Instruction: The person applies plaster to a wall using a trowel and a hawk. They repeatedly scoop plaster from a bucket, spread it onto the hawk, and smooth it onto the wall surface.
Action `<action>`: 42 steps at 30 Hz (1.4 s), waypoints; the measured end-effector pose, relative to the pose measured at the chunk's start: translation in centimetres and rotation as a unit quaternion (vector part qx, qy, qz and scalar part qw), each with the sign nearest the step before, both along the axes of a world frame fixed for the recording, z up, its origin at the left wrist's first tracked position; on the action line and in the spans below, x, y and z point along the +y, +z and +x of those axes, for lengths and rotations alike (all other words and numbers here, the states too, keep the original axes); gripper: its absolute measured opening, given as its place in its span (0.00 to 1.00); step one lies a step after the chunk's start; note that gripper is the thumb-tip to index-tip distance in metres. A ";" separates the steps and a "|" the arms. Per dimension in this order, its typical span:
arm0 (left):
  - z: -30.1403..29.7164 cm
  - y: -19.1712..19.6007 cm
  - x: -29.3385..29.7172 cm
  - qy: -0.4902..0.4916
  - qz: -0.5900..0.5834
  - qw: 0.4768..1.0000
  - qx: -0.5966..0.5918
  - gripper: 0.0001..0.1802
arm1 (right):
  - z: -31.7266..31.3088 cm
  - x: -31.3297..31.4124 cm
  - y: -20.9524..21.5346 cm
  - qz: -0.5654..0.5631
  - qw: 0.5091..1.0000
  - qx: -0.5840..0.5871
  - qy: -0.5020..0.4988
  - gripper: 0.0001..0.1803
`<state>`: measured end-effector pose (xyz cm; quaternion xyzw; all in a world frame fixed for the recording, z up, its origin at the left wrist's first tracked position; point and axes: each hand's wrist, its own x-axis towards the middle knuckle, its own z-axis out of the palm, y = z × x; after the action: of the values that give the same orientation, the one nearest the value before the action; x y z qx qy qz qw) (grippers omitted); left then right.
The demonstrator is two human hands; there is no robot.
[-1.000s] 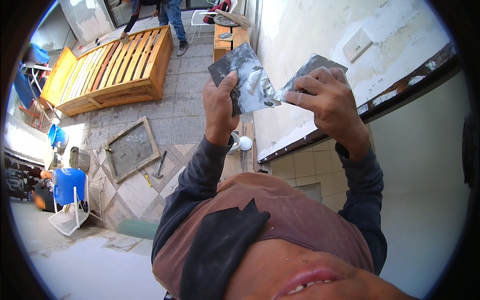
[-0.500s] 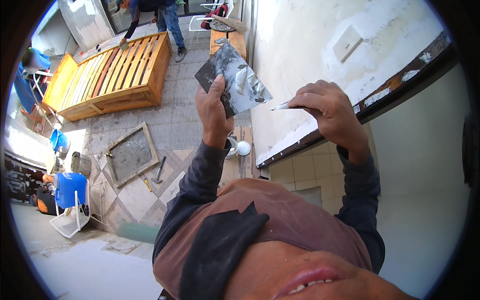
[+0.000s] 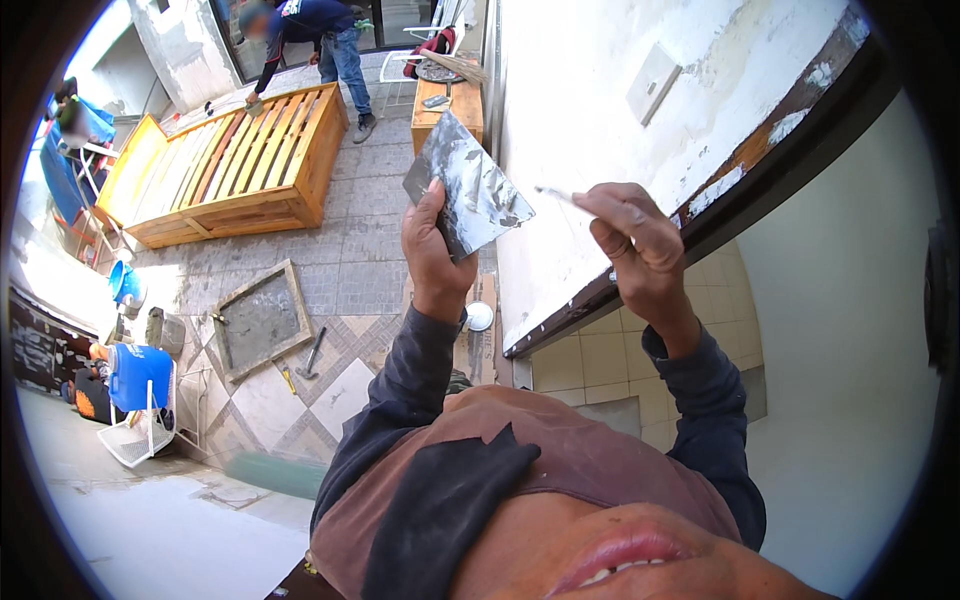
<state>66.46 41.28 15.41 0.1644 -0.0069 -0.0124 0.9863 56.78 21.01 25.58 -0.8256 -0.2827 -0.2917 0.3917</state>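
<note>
White paste (image 3: 485,192) coats a dark, flat, square plate (image 3: 427,170) clamped in the left hand (image 3: 437,250), thumb near its edge, probably to spare the paste; the right hand (image 3: 650,250), its grip pinched on a thin, whitish, edge-on blade (image 3: 558,194), hovers just beside.

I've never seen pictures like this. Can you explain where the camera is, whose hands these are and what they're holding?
There's no machine here: a person works with bare hands, filmed by a wide fisheye camera worn on the head and looking down, so straight edges bend. The left hand grips a dark, flat, four-sided plate smeared with whitish paste. The right hand pinches a thin, pale-smeared flat tool, seen edge-on. On the patterned tile floor lie a grey rectangle framed in wood and a dark-handled hammer.
</note>
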 end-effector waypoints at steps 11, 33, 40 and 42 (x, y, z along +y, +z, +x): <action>4.8 3.5 1.9 -0.019 0.124 0.986 -0.112 0.12 | 3.7 -0.4 3.0 -0.303 0.926 -0.177 -0.137 0.25; 16.9 1.4 -1.4 -0.075 0.222 0.970 -0.065 0.29 | -7.7 -4.1 27.5 -0.136 0.717 -0.554 -0.401 0.16; 17.0 -1.0 -1.7 -0.176 0.166 0.964 -0.112 0.32 | -7.7 -13.3 43.6 -0.488 0.159 -0.614 -0.599 0.17; 16.2 -1.4 -1.7 -0.167 0.121 0.970 -0.132 0.27 | -7.6 -14.9 46.6 -0.521 0.137 -0.610 -0.581 0.26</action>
<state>82.69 39.60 14.01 0.2791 -0.1629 -0.1559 0.9334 49.21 6.07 72.20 -0.3037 0.0495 -0.6239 -0.7184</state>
